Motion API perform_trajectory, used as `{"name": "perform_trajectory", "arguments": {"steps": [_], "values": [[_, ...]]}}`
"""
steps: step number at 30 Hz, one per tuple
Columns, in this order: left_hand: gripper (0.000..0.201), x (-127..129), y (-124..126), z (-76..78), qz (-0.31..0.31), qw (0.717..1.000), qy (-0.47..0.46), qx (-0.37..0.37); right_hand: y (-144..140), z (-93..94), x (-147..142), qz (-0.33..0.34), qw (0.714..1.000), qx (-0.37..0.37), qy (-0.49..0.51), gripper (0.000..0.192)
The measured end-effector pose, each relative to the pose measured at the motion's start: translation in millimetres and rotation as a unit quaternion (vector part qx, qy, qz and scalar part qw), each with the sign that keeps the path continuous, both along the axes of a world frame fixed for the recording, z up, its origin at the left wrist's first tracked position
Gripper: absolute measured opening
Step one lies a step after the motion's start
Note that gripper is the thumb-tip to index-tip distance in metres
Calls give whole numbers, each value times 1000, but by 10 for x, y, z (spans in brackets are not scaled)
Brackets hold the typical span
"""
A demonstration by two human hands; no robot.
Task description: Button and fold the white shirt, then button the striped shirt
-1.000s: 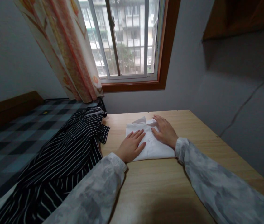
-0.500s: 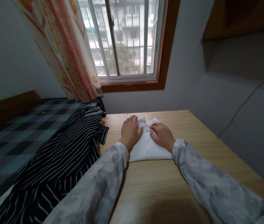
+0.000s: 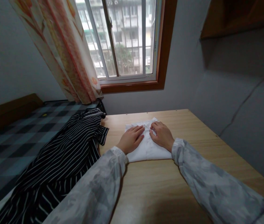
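A folded white shirt [image 3: 149, 151] lies on the wooden table in front of me, its collar toward the window. Across the shirt's upper left part rests my left hand [image 3: 132, 138], open and flat, fingers pointing to the collar's middle. My right hand [image 3: 161, 133] lies on the upper right part beside the collar. Its fingers are slightly bent, and the thumb stands apart from them. Both palms hide portions of the shirt.
A black shirt with white stripes [image 3: 61, 152] drapes over the bed's checked cover [image 3: 3, 149] and the table's left edge. The wooden table [image 3: 160, 183] reaches toward the wall below the window [image 3: 127, 40]. A curtain [image 3: 68, 56] hangs at left; a wooden shelf [image 3: 239, 25] is upper right.
My left hand has shifted down from the collar's left side and turned to the right, lying flatter and uncovering the upper left corner. My right hand stays almost in place.
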State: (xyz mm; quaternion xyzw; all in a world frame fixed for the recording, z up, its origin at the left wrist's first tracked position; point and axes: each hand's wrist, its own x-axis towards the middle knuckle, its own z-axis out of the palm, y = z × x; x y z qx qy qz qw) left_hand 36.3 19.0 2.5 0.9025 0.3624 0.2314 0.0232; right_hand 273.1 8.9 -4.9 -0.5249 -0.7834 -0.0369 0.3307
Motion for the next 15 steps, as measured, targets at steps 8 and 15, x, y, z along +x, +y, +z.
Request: {"name": "perform_trajectory", "arguments": {"steps": [8,15], "values": [[46,13,18,-11,-47,999,-5,-22,138,-185,62,79,996,-3,49,29],[34,-36,40,-39,-51,989,-123,-64,173,-234,105,104,993,-26,41,41]]}}
